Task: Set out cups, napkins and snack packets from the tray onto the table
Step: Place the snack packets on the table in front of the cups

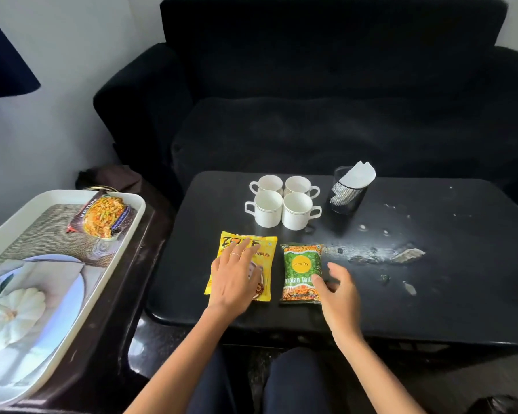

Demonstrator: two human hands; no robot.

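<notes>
A person sits at a low black table (431, 264), seen from above over their knees. Their left hand (235, 279) lies flat on a yellow snack packet (262, 249) near the front edge of the table, fingers straight and spread, pressing on it rather than gripping. Just to the right, a green snack packet (301, 270) lies beside the yellow one, not quite touching it. The right hand (337, 289) rests at the green packet's lower right corner, thumb touching its edge, fingers loosely apart and holding nothing.

Farther back on the table stand four white cups (283, 201), bunched together in a square, handles pointing outward. To their right is a dark mesh holder (346, 195) with white napkins (359, 174) sticking out of it.

To the left, on a separate dark stand, sits a white tray (123, 243) with a printed picture. One dark snack packet (102, 216) lies on its far end. A black sofa (311, 85) fills the background.
</notes>
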